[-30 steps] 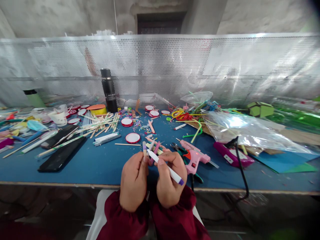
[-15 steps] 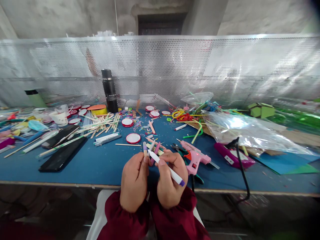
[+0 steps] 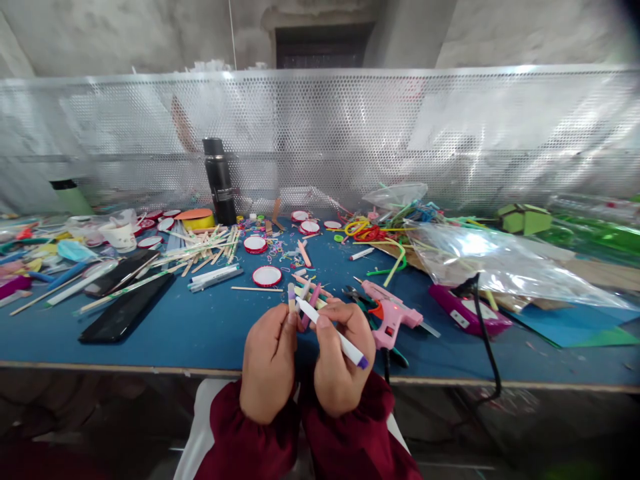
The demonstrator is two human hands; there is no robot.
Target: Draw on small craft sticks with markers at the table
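My left hand [image 3: 270, 360] is closed, pinching a small wooden craft stick [image 3: 291, 299] upright between thumb and fingers; its upper end is coloured purple. My right hand [image 3: 344, 353] grips a white marker [image 3: 340, 337] with a purple end, its tip pointing up and left, close against the stick. Whether tip and stick touch I cannot tell. Behind the fingers, pink craft sticks [image 3: 312, 301] lie partly hidden. Just right of my right hand is a pink hot glue gun [image 3: 393, 313] on the blue table [image 3: 200, 347], beside dark-handled pliers [image 3: 357, 295].
Black phones [image 3: 125, 310], markers [image 3: 215, 277] and a pile of wooden sticks [image 3: 213, 247] lie left. Red-rimmed white lids [image 3: 267, 276] and a black bottle [image 3: 220, 181] stand farther back. A purple device [image 3: 470, 312], a black cable [image 3: 487, 353] and plastic bags [image 3: 500, 257] are at right.
Almost nothing differs. The marker and my right hand have shifted very slightly, while the stick stays pinched in my left hand.
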